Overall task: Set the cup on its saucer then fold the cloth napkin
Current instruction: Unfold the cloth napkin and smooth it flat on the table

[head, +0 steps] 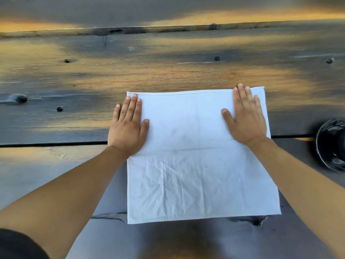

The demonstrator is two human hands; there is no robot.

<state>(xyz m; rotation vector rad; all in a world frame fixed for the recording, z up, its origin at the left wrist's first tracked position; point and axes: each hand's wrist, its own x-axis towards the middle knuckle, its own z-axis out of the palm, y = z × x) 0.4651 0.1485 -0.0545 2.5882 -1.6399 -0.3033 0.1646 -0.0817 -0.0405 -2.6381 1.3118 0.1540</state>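
A white cloth napkin (196, 165) lies spread flat on the dark wooden table, creased in its near half. My left hand (128, 126) rests palm down on the napkin's far left corner, fingers straight and together. On the far right corner my right hand (244, 116) presses flat in the same way. Neither hand grips anything. At the right edge of the view a dark glossy round piece of crockery (331, 144) is partly cut off; I cannot tell whether it is the saucer alone or the cup on it.
The table (168, 68) is made of wide dark planks with knots, screw holes and gaps between boards. A crack runs along the near plank under the napkin's front edge. A dark sleeve shows at the bottom left corner.
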